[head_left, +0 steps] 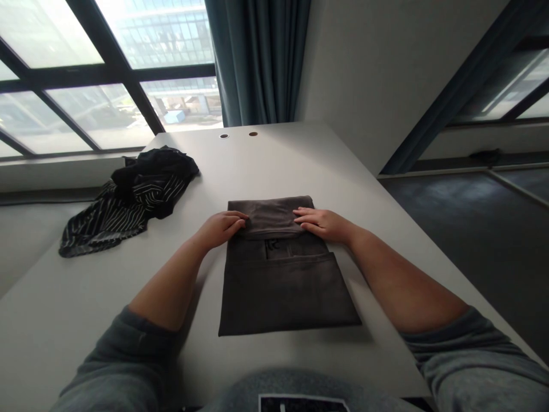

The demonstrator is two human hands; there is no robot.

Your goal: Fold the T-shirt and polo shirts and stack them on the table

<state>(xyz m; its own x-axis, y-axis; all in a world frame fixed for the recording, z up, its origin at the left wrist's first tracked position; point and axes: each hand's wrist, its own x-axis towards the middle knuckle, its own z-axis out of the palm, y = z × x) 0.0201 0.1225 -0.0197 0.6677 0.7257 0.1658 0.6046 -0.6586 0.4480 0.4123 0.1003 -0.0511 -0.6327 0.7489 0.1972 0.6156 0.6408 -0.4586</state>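
Note:
A dark grey garment (283,286) lies folded into a rectangle on the white table (300,166) in front of me. Its far end is turned back toward me as a flap. My left hand (221,227) rests on the flap's left edge, fingers curled onto the cloth. My right hand (321,222) lies on the flap's right edge with fingers stretched out and pressing flat. A small label shows just below the flap, between my hands.
A crumpled black garment with white stripes (128,197) lies at the table's far left. Two small round holes (238,135) sit near the far edge. Beyond are windows, a teal curtain (257,57) and a wall; dark floor lies to the right.

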